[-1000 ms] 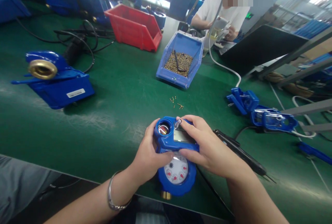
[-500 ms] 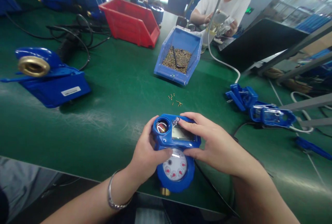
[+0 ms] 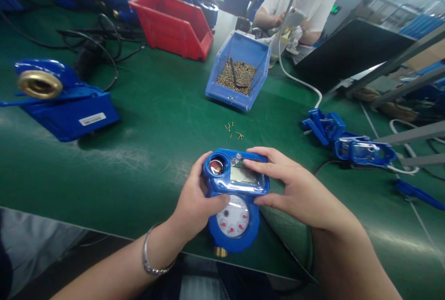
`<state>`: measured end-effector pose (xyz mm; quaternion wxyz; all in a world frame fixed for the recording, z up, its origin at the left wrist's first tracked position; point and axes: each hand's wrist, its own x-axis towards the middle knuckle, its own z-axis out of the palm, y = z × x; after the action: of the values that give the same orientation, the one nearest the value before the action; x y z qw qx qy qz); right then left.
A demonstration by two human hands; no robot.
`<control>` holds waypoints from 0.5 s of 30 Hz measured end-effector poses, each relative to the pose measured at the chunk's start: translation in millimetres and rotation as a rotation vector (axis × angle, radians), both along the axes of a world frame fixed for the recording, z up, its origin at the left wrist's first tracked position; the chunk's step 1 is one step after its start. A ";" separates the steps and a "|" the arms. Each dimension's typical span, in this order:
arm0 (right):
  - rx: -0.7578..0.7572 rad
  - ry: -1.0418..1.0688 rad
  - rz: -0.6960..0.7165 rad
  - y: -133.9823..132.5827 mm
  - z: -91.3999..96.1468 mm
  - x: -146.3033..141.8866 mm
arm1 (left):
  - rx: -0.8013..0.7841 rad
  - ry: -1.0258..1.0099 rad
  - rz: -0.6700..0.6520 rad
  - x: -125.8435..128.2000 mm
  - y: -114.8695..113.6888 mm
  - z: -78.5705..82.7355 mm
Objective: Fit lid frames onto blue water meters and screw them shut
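A blue water meter (image 3: 232, 236) with a round white dial, red pointers and a small display window sits at the table's front edge. My left hand (image 3: 196, 198) grips its left side, the thumb lying across the top of the dial. On the other side my right hand (image 3: 288, 179) holds the display housing (image 3: 248, 178), fingers over its far edge and window, thumb at its near edge. A brass fitting (image 3: 220, 251) shows at the meter's near end. Several small brass screws (image 3: 239, 135) lie loose just beyond the meter.
A blue bin (image 3: 227, 100) of small brass screws, with a hex key in it, stands ahead beside a red bin (image 3: 167, 31). Another blue meter (image 3: 69, 105) lies left; blue housings (image 3: 365, 151) and cables lie right. A co-worker (image 3: 295, 8) sits opposite.
My right index finger has drawn back from the small round button beside the window, and more of the display shows. Both hands still hold the meter. The view has shifted slightly.
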<state>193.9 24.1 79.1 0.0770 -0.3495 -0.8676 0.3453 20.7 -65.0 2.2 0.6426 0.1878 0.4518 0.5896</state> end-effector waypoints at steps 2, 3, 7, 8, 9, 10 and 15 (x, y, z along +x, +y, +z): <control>0.028 -0.031 0.004 -1.2 0.3 -0.6 | -0.006 0.003 0.001 0.0 -0.3 0.5; 0.038 -0.042 0.007 -1.6 -0.5 -0.6 | -0.007 0.004 0.002 -0.1 -0.3 0.6; 0.048 -0.050 0.013 -2.4 -6.4 -0.4 | 0.006 0.002 -0.017 -0.9 -0.1 -0.3; 0.047 -0.048 0.013 -2.4 -7.6 -0.5 | 0.008 0.007 -0.028 -1.2 0.0 -0.7; 0.045 -0.047 0.012 -2.5 -8.4 -0.8 | 0.011 0.016 -0.039 -1.6 0.1 -1.2; 0.040 -0.048 0.010 -2.7 -8.8 -1.3 | 0.013 0.026 -0.050 -2.0 0.1 -1.5; 0.019 -0.039 -0.032 -5.0 -7.5 -3.0 | 0.016 0.053 -0.097 -3.8 1.0 1.0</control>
<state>190.9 19.1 71.6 0.0687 -0.3692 -0.8666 0.3286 16.9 -64.0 3.2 0.6566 0.2302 0.4545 0.5561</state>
